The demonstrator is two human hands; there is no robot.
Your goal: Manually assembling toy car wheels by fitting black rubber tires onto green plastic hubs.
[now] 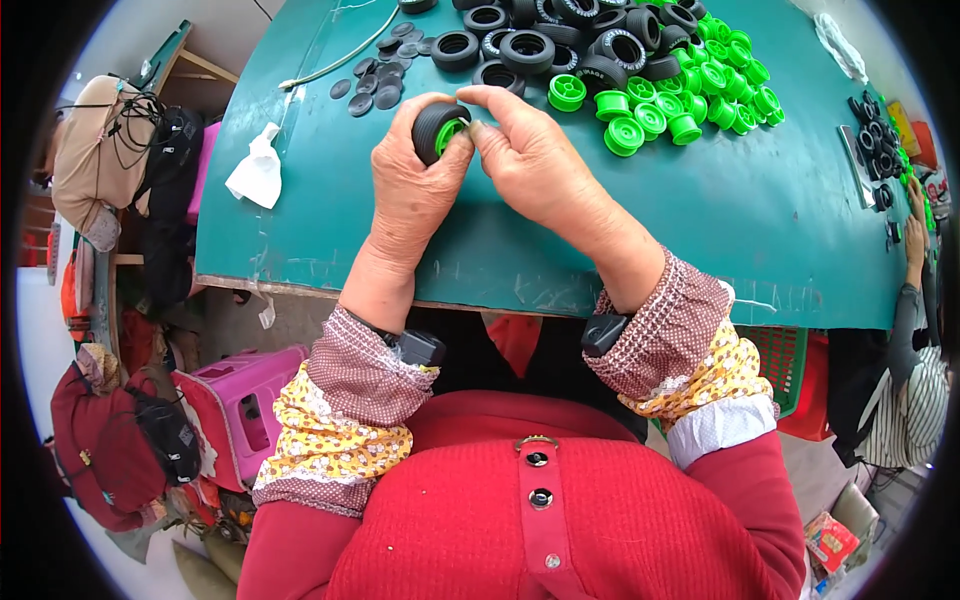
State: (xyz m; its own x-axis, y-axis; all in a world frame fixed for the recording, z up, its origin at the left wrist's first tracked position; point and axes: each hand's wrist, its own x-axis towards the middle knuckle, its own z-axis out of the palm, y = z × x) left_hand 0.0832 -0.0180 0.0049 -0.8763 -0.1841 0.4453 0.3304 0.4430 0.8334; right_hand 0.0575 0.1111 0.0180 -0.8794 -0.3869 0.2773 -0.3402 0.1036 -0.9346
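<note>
Above the green table, both hands meet at a small black toy tyre (428,130) with a bright green wheel hub (449,138) showing in its opening. My left hand (410,185) is closed around the tyre, thumb along its near side. My right hand (535,160) is bent over from the right, its index finger at the tyre's upper edge and its thumb at the hub. How far the hub sits inside is partly hidden by the fingers. Loose black tyres (527,52) lie just beyond, with a pile of green hubs (685,128) to their right.
Flat black discs (387,97) and a pale cord (340,62) lie at the far left of the table (600,250), near a crumpled white tissue (258,168). At far right, another person's hand (915,235) is beside more tyres. A pink stool (235,410) stands lower left.
</note>
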